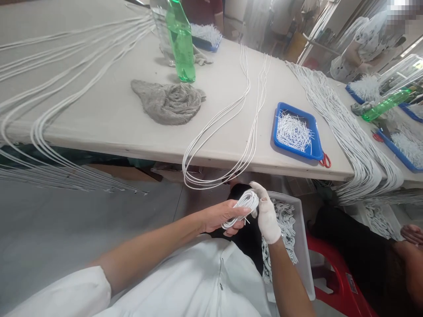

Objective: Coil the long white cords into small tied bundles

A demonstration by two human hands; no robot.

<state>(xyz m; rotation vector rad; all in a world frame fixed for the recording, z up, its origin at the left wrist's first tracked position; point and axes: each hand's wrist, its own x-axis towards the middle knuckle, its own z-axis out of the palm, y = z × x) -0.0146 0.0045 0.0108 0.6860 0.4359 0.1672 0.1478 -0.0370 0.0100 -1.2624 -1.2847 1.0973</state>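
My left hand (220, 216) is bare and closed around a small coil of white cord (243, 207), held below the table's front edge. My right hand (267, 213) wears a white glove and pinches the same coil from the right side. Both hands hover over a grey bin (302, 246) holding several finished white cord coils (284, 224). Long white cords (251, 105) lie across the table (109, 114) and loop down over its edge just above my hands.
A blue tray (313, 149) of short white cord pieces, red scissors (325, 160), a grey rag (168, 102) and a green bottle (180, 42) are on the table. Thick cord bundles (346, 132) hang at right. Another person (360, 48) works at the far right; a red stool (337, 281) stands nearby.
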